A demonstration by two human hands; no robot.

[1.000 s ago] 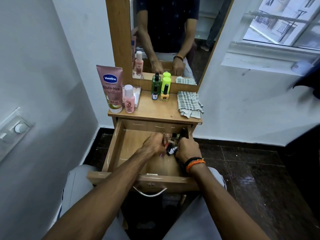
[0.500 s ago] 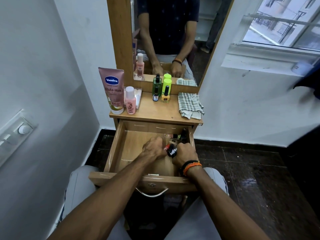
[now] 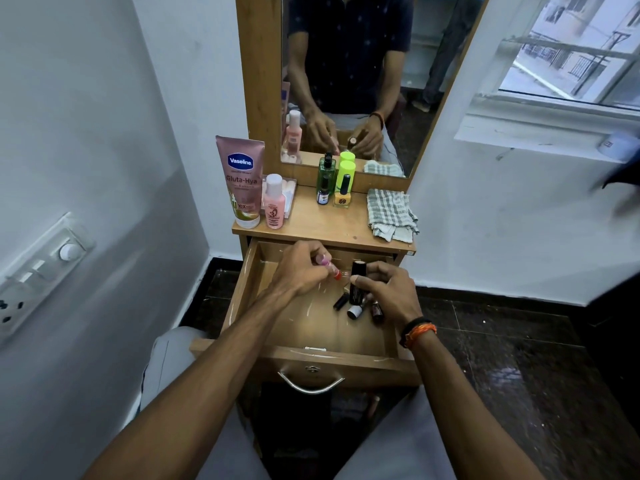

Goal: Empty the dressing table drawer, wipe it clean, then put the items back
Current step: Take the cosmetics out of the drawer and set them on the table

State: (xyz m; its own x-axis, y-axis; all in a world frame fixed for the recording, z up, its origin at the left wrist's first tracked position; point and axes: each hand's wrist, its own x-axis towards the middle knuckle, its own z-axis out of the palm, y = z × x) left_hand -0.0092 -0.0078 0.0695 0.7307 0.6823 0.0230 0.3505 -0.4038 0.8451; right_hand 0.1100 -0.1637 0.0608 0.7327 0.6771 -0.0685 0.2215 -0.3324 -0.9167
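The drawer [image 3: 242, 289] holds small bottles [image 3: 356, 308]; left hand [image 3: 298, 271] pinches a pink stick [image 3: 327, 265], right hand [image 3: 388, 289] grips a black tube [image 3: 356, 282].

Home bedroom corner — dressing table [image 3: 322, 226], mirror [image 3: 346, 81], lotion tube [image 3: 239, 181], window [image 3: 568, 53]

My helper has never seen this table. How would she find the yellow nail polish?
On the tabletop below the mirror, find the bottles at the middle. The nail polish stands front right there: a small yellow bottle with a black cap.
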